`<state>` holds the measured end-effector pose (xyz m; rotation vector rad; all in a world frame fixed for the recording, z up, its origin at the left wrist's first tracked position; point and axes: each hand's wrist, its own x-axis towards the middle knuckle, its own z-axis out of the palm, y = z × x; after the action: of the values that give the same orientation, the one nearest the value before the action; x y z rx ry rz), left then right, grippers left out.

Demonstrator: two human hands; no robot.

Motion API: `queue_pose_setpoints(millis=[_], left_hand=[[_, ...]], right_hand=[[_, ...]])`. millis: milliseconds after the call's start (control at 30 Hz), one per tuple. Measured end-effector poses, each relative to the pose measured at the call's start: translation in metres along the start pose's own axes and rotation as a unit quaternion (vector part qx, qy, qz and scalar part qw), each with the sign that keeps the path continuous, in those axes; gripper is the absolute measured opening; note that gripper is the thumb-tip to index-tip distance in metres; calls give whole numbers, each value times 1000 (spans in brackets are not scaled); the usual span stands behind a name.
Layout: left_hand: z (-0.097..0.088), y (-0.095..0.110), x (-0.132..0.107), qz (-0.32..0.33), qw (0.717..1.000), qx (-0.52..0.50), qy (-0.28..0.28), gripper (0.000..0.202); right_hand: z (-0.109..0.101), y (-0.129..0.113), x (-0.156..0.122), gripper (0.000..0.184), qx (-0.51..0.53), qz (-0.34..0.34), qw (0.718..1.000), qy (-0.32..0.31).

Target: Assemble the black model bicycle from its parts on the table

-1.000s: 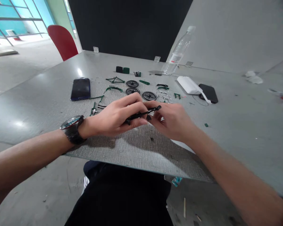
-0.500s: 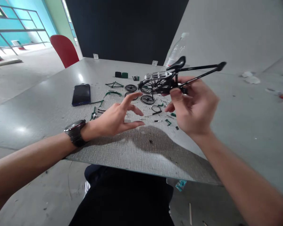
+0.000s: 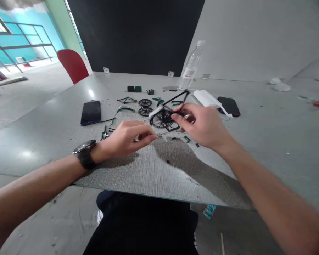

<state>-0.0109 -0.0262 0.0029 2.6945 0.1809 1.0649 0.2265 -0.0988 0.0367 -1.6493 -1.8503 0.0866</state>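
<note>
My right hand (image 3: 202,125) grips a partly built black model bicycle (image 3: 167,114), held low over the grey board (image 3: 149,170), its frame bar pointing up and away. My left hand (image 3: 127,137), with a dark watch (image 3: 84,153) on its wrist, hovers just left of the model with its fingertips pinched together; what they hold, if anything, is too small to see. Loose black wheels (image 3: 145,107), green frame parts (image 3: 127,100) and small screws lie on the board beyond my hands.
A dark phone (image 3: 90,112) lies at the left of the board. A clear plastic bottle (image 3: 189,67), a white power bank (image 3: 206,98) and a second black phone (image 3: 229,105) sit at the back right. A red chair (image 3: 73,63) stands behind the table.
My right hand has brought the model bicycle down from the air towards the board. My left hand has let go of it, spread open, then pinched its fingers together.
</note>
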Motion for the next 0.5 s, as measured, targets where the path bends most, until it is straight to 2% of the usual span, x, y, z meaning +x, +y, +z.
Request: queue_pose_setpoints(millis=[67, 167, 300, 500], left_hand=[[0, 0, 0, 18, 1000, -1, 23, 17], [0, 1, -1, 27, 999, 1, 17, 16], [0, 0, -3, 32, 999, -5, -1, 16], [0, -1, -3, 31, 999, -6, -4, 16]], right_hand=[[9, -2, -1, 38, -12, 6, 997, -80], [23, -6, -3, 44, -6, 7, 991, -133], [30, -7, -3, 48, 21, 7, 989, -148], [28, -7, -3, 50, 11, 23, 988, -154]])
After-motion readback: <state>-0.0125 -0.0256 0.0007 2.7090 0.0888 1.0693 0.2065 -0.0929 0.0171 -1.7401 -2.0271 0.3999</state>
